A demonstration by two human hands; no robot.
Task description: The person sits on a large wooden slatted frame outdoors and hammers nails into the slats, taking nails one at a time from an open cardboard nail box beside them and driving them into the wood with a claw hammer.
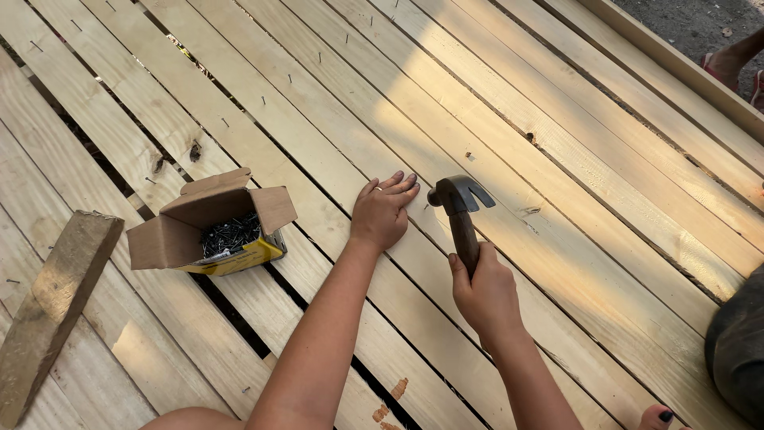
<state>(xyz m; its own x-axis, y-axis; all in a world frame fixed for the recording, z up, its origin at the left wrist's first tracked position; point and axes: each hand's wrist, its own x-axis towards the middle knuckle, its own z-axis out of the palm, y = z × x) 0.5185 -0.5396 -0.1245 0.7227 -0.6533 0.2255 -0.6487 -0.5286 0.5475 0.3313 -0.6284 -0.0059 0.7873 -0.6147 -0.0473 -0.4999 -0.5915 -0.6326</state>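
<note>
Right hand (484, 293) grips the hammer (460, 209) handle, hiding its lower end; left hand (382, 213) lies open, flat on the planks (557, 159); any nail at the hammer face is indistinct.

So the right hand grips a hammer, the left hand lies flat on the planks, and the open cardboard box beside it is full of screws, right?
Not quite. The head view shows the box holds dark nails, not screws. The rest stands: the right hand grips the hammer, and the left hand lies flat on the planks.
</note>
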